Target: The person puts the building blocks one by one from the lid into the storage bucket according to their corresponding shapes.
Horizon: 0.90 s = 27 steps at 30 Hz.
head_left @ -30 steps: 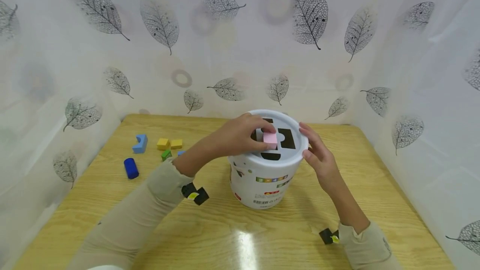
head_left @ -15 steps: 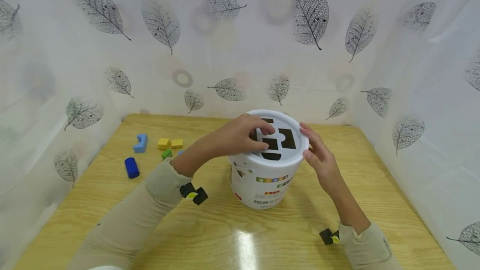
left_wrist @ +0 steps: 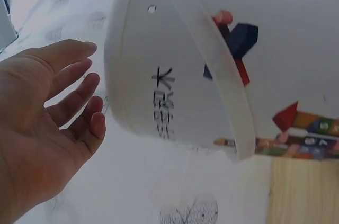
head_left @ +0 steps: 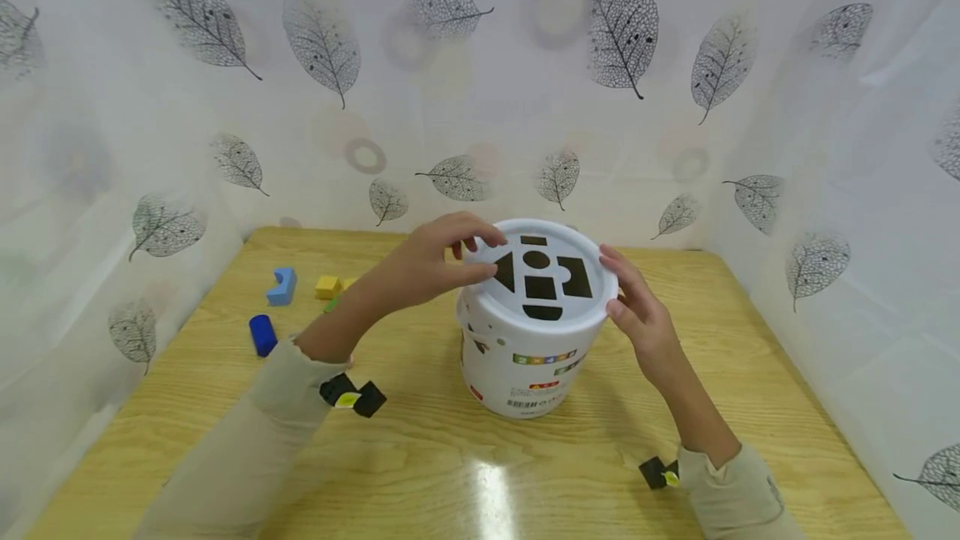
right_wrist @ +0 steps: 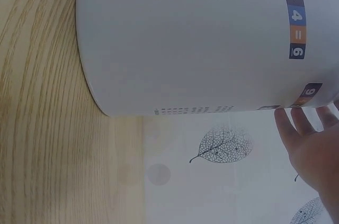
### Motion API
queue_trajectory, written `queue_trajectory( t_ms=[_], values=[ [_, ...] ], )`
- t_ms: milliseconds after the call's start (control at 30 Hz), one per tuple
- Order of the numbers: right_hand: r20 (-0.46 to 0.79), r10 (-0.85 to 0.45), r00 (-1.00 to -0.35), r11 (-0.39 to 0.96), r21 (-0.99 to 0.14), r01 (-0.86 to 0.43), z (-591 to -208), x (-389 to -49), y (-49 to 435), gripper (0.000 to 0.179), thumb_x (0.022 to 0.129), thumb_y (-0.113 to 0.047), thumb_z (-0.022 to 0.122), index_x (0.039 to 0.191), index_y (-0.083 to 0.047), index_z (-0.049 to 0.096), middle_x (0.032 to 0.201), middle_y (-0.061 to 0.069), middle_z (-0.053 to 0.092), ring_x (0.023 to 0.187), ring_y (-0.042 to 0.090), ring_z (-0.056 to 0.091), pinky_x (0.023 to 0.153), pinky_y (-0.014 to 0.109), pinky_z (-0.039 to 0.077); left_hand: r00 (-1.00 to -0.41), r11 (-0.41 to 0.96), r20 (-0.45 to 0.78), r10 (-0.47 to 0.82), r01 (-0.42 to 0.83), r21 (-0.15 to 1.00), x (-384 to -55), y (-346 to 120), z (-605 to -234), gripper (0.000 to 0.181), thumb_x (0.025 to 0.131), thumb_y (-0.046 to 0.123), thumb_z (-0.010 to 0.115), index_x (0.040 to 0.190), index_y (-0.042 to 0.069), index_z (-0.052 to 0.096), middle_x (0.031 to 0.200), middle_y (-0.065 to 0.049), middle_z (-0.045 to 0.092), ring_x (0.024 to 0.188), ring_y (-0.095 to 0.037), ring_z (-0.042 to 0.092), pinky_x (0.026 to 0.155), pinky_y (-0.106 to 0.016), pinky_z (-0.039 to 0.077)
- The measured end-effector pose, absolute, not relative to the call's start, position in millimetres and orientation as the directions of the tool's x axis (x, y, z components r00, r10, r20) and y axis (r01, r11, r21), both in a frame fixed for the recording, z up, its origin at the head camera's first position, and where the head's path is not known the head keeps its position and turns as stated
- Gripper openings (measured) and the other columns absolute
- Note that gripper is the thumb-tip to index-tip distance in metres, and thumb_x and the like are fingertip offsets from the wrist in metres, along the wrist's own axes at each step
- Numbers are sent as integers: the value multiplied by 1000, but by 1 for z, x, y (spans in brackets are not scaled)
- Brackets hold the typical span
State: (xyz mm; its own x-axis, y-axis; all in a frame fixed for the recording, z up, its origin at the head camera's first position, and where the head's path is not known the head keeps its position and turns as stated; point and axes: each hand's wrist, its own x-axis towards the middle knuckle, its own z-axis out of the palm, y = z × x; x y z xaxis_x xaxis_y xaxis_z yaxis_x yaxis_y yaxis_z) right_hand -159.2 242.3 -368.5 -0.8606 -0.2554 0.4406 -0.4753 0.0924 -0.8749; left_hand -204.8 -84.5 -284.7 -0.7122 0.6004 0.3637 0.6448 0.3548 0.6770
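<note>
A white shape-sorter bucket [head_left: 517,382] stands upright on the table. Its white lid [head_left: 558,237] has several dark cut-outs, among them a triangle, a circle, a square and a notched shape. My left hand [head_left: 427,265] is at the lid's left edge, fingers loosely bent and holding nothing. In the left wrist view that hand [left_wrist: 47,107] shows a gap between its fingertips and the lid's rim. My right hand [head_left: 641,319] rests its thumb and fingertips on the right side of the rim. In the right wrist view its fingers [right_wrist: 288,131] are fairly straight against the bucket's side.
At the left of the wooden table [head_left: 420,465] lie a light blue notched block [head_left: 281,287], a dark blue cylinder [head_left: 262,335] and a yellow block [head_left: 327,287]. My left forearm partly covers a green block [head_left: 332,304]. A leaf-patterned curtain [head_left: 480,90] surrounds the table.
The pink block, pinched by my left hand over the lid, was let go and is gone from the square hole. The left hand then drew back leftward. The right hand has stayed on the rim.
</note>
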Motion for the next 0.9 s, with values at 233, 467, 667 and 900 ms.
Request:
queue_trajectory(
  t_ms=[233,467,667,900],
  values=[
    [447,-254,-858,100,-870,-483,-368,-159,243,53,103,-6,47,155,-7,38,166,4,26,139,10,43,103,20,46,-767,405,355,534,601,689,-207,-118,-300,33,96,25,69,127,16,65,123,1,63,106,-18,55,90,-39,48],
    [444,-262,-857,90,-873,-479,-370,-160,243,52,104,-6,46,155,-7,38,166,5,25,139,11,43,104,20,46,-842,473,270,468,497,728,-214,-150,-328,36,97,27,69,130,14,64,126,-5,64,108,-25,57,90,-42,49],
    [443,-259,-858,96,-873,-479,-371,-160,243,52,103,-6,46,155,-8,38,166,4,25,139,11,43,103,20,46,-885,545,209,416,427,722,-219,-175,-356,36,99,29,66,131,14,63,129,-7,62,109,-25,57,89,-41,47],
    [442,-254,-860,102,-872,-478,-370,-160,243,52,103,-7,46,155,-8,38,166,4,26,140,12,43,103,20,46,-908,571,161,388,373,731,-225,-203,-386,37,101,31,63,134,14,61,135,-9,59,107,-24,57,91,-42,47]
  ],
)
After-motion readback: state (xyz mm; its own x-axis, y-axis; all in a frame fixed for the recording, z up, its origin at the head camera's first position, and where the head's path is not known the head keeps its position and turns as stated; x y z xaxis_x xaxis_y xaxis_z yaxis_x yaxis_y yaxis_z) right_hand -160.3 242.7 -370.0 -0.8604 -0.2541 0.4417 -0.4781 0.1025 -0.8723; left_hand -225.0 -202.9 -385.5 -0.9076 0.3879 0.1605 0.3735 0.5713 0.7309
